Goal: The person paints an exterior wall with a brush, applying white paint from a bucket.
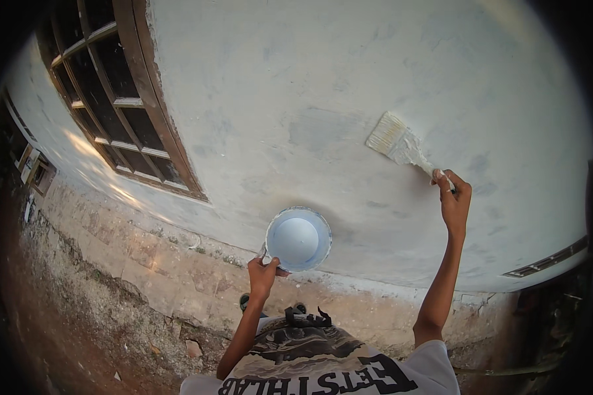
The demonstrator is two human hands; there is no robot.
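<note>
In my right hand (456, 201) is the handle of a wide paintbrush (402, 141), its fingers wrapped round it. White paint coats the brush, and its bristles point up and left over the pale wall (244, 99). My left hand (263, 276) grips the lower left rim of a round light-blue bucket (321, 227). Pale paint (295, 238) lies inside the bucket, which I hold at waist height near the wall. A greyer patch (326, 131) shows on the wall left of the bristles.
A brown wooden window frame (153, 85) with dark panes is set in the wall at the left. Below runs a tiled ledge (145, 253), with rough broken ground (99, 309) beside it. A low vent (548, 258) sits at the far right.
</note>
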